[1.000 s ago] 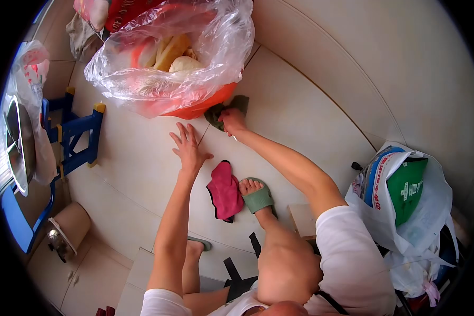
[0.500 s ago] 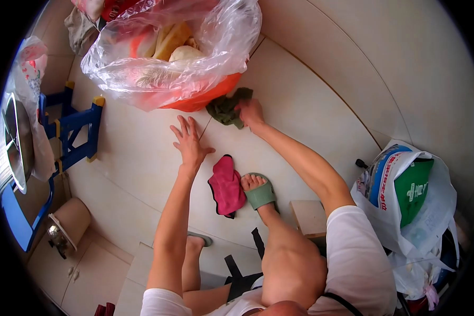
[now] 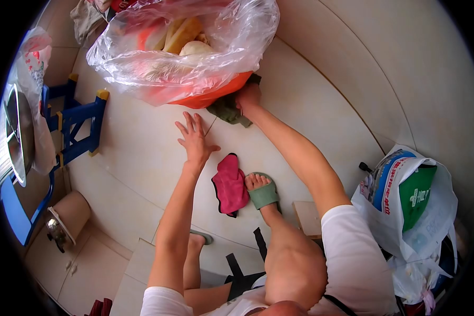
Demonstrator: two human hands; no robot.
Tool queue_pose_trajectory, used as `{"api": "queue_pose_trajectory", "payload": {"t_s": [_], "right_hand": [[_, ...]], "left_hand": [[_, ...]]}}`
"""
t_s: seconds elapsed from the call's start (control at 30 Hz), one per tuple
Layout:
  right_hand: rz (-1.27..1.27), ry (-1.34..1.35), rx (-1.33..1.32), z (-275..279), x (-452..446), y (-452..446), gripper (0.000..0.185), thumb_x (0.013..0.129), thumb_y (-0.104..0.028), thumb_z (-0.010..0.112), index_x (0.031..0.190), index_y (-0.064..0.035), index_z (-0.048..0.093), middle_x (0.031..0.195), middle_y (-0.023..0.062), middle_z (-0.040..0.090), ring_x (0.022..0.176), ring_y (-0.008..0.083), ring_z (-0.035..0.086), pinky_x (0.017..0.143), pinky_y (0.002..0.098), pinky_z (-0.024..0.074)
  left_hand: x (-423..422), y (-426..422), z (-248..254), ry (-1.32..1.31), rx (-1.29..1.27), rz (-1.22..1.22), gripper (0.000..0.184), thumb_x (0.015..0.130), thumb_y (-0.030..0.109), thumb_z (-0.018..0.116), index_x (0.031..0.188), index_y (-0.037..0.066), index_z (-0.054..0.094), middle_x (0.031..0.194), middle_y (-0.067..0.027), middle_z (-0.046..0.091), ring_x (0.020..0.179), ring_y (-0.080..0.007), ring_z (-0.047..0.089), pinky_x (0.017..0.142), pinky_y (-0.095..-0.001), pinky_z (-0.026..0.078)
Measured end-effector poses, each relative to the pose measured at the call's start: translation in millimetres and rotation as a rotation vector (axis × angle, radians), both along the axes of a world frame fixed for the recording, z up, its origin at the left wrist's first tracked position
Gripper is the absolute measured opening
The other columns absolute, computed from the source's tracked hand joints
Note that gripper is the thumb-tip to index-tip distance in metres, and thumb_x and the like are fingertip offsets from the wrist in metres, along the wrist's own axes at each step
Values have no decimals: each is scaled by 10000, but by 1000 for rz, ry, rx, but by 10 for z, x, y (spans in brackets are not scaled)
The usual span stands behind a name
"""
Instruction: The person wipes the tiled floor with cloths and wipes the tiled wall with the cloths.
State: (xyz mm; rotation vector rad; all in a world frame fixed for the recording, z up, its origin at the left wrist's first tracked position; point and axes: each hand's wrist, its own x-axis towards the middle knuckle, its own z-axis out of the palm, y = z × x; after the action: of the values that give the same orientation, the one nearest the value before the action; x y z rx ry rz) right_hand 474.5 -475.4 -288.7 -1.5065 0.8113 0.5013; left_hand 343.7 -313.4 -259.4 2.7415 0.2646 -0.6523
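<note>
My right hand (image 3: pixel 248 98) is closed on a dark green cloth (image 3: pixel 227 109) pressed on the tiled floor, beside the red base under a large clear plastic bag (image 3: pixel 158 87). Part of the cloth is hidden by the bag and by my hand. My left hand (image 3: pixel 196 139) has its fingers spread just below the bag's near side and holds nothing; whether it touches the floor I cannot tell. A crumpled pink cloth (image 3: pixel 230 187) with dark edging lies on the floor between my left forearm and my foot in a green slipper (image 3: pixel 263 195).
Pale food-like pieces (image 3: pixel 187 39) sit inside the clear bag. A blue folding frame (image 3: pixel 81 118) with yellow ends stands at left, near a tan bucket-like container (image 3: pixel 71 213). White plastic bags (image 3: pixel 426 210) holding a green packet are at right, beside a small wooden block (image 3: pixel 306 218).
My right hand has pushed the green cloth further up against the bag's base, so more of it is covered. My left hand stays spread, and the whole view has shifted slightly.
</note>
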Motion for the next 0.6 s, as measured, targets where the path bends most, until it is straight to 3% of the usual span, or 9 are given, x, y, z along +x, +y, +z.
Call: {"api": "queue_pose_trajectory", "payload": {"t_s": [0.13,0.33,0.47,0.53,0.6], "right_hand": [[338,44,-10,259,-220,68,212,923,-51,397,843,61,558,514,134,529,363,198,514,323,341,396],[266,56,13,231,-14,52,211,933,-87,426,866,54,567,568,155,592,400,231,585,338,344,431],[536,4,-260,-28,4,-33,255,910,-90,469,817,25,677,600,137,659,473,231,657,431,353,500],[565,39,-364,429,159,-67,260,916,-120,485,823,10,690,629,120,679,488,215,667,475,344,525],[462,-8,-315,328,198,-76,269,921,-147,490,823,4,690,641,111,685,485,217,665,490,346,534]], "left_hand": [[42,-11,29,15,2,5,1416,419,254,960,1538,152,99,1593,-203,22,1388,-577,82,850,-771,371],[-38,-2,21,14,-1,10,1399,417,251,961,1531,129,124,1593,-201,27,1389,-575,81,853,-765,372],[57,-16,52,23,-2,14,1388,421,246,959,1528,120,132,1593,-199,26,1390,-574,77,860,-773,361],[31,-3,65,32,2,20,1389,422,244,958,1529,124,128,1594,-196,23,1391,-573,72,867,-777,353],[28,-24,62,28,-5,27,1393,422,242,957,1531,132,122,1596,-191,18,1393,-572,68,874,-777,346]]}}
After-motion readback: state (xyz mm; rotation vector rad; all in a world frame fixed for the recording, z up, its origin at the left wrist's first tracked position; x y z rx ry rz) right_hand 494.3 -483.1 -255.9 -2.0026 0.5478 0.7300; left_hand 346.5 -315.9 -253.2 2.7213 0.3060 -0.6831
